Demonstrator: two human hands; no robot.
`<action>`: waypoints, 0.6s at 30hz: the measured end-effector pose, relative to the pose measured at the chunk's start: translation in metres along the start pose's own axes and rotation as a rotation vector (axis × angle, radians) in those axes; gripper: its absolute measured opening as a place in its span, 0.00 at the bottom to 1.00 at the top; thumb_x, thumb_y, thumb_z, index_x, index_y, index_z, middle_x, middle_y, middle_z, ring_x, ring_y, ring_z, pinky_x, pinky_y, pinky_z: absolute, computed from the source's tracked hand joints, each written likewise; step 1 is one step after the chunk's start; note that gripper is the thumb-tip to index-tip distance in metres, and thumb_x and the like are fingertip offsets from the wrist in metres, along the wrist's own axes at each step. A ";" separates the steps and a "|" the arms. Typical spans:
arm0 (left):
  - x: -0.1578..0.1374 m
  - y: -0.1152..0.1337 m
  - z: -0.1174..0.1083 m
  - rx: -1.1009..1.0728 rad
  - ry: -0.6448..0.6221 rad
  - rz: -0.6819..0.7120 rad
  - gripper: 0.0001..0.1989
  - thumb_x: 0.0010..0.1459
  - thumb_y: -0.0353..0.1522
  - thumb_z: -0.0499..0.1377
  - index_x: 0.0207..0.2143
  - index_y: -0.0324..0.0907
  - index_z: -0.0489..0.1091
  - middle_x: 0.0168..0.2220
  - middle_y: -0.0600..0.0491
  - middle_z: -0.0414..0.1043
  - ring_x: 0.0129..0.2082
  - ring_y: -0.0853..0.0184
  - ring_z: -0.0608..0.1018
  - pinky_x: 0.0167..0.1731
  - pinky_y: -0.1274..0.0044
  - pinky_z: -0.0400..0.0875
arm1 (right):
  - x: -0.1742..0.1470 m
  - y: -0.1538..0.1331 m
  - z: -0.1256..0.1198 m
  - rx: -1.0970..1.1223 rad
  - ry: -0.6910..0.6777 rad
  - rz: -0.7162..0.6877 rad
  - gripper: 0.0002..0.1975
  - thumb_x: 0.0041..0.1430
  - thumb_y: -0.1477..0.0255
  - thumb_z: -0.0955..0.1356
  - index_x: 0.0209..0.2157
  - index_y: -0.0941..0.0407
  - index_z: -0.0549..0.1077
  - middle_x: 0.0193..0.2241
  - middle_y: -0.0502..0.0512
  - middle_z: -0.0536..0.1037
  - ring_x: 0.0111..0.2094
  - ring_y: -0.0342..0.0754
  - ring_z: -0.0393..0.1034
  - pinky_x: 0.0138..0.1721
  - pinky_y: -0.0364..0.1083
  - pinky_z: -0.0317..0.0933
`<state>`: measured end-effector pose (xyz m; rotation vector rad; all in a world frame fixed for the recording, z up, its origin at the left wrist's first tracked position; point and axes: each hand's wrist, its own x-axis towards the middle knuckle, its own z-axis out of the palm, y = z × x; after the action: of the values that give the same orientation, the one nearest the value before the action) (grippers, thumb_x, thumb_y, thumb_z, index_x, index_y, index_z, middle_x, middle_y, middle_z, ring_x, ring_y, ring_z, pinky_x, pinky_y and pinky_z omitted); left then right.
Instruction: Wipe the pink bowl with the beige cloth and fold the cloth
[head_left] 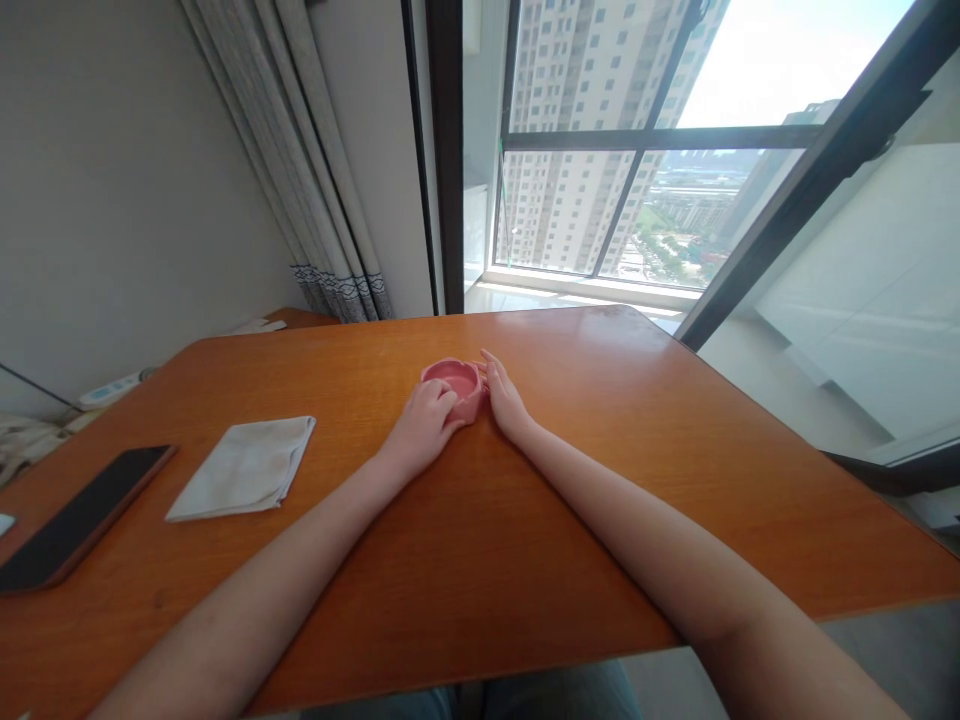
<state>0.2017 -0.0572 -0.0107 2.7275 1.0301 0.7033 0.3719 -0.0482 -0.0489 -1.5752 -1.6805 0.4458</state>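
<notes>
A pink ashtray with a notched rim stands upright on the wooden table, toward its far half. My left hand grips the near left part of the rim, with its fingers curled over into the bowl and the thumb along the outer wall. On the other side, my right hand rests on edge with its fingers stretched out, the palm turned toward the ashtray's right wall. Its fingertips are against or very close to that wall; exact contact is hard to see. The inside of the bowl is partly covered by my left fingers.
A folded pale cloth lies on the table left of my left forearm. Farther left is a dark flat slab with a reddish-brown edge. Behind the table are a grey curtain and a large window.
</notes>
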 end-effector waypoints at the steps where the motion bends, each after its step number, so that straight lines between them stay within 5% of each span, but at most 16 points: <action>1: 0.000 0.001 0.001 -0.001 -0.013 0.008 0.05 0.56 0.34 0.56 0.32 0.41 0.64 0.42 0.47 0.63 0.43 0.61 0.66 0.48 0.65 0.63 | -0.001 -0.002 -0.001 0.064 0.014 0.013 0.25 0.67 0.67 0.44 0.62 0.56 0.48 0.58 0.59 0.64 0.57 0.42 0.60 0.54 0.44 0.56; 5: -0.003 0.000 0.007 0.011 -0.036 0.036 0.06 0.57 0.35 0.55 0.32 0.41 0.64 0.43 0.47 0.63 0.43 0.61 0.66 0.48 0.66 0.64 | -0.001 -0.005 -0.001 0.280 0.049 0.014 0.23 0.67 0.62 0.50 0.53 0.56 0.64 0.55 0.56 0.69 0.56 0.42 0.61 0.57 0.42 0.52; 12: -0.005 -0.006 0.009 -0.060 -0.059 0.061 0.10 0.56 0.36 0.55 0.39 0.41 0.67 0.46 0.45 0.65 0.48 0.58 0.67 0.51 0.63 0.63 | -0.001 0.001 0.006 0.281 0.058 -0.079 0.17 0.63 0.64 0.56 0.49 0.55 0.66 0.48 0.55 0.73 0.50 0.46 0.66 0.54 0.47 0.56; 16: -0.012 -0.014 -0.014 -0.096 -0.083 0.130 0.24 0.58 0.39 0.53 0.57 0.44 0.58 0.61 0.45 0.55 0.61 0.57 0.58 0.59 0.60 0.53 | 0.000 0.005 0.007 0.316 0.069 -0.101 0.15 0.62 0.67 0.57 0.47 0.54 0.67 0.46 0.55 0.73 0.48 0.48 0.66 0.53 0.49 0.57; 18: -0.029 -0.032 -0.037 -0.048 0.000 0.023 0.24 0.61 0.38 0.47 0.59 0.44 0.56 0.62 0.46 0.54 0.62 0.59 0.57 0.60 0.61 0.52 | -0.001 0.005 0.006 0.315 0.064 -0.095 0.15 0.61 0.67 0.57 0.46 0.53 0.67 0.45 0.55 0.73 0.48 0.48 0.66 0.53 0.50 0.57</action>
<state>0.1461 -0.0537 0.0022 2.7028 0.9711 0.7225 0.3707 -0.0466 -0.0561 -1.2628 -1.5434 0.5737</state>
